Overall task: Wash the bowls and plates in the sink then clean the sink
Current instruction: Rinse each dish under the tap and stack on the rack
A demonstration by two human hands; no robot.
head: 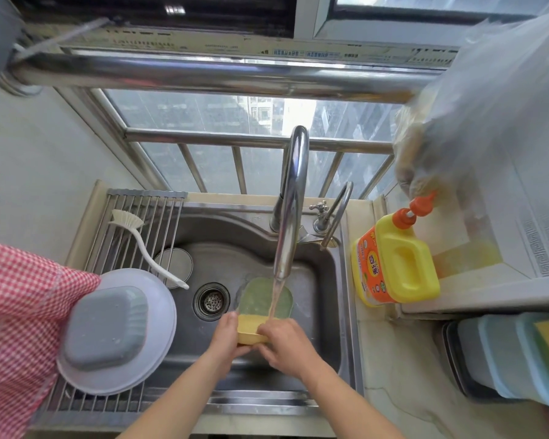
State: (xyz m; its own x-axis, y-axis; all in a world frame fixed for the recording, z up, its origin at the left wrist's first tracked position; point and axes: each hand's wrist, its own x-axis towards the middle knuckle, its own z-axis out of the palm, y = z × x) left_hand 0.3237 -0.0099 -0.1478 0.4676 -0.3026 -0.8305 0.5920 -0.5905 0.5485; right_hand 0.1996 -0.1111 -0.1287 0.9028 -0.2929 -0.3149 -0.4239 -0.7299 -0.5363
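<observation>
Both my hands are down in the steel sink point(327, 280), under the running tap point(293, 198). My left hand point(224, 339) and my right hand point(286, 343) grip a small yellow bowl point(249, 327) from either side, and the water stream lands on it. A pale green dish point(263, 299) lies flat on the sink floor just behind it, next to the drain strainer point(211, 301). A grey square bowl point(107, 331) sits upside down on a white plate point(159, 312) on the roll-up drying rack point(133, 223) at the left.
A white dish brush point(140, 240) lies across the rack. A yellow and orange detergent bottle point(396, 264) stands on the counter right of the sink. Stacked containers with a sponge point(526, 353) sit at the right edge. A red checked cloth point(16, 318) hangs at the left.
</observation>
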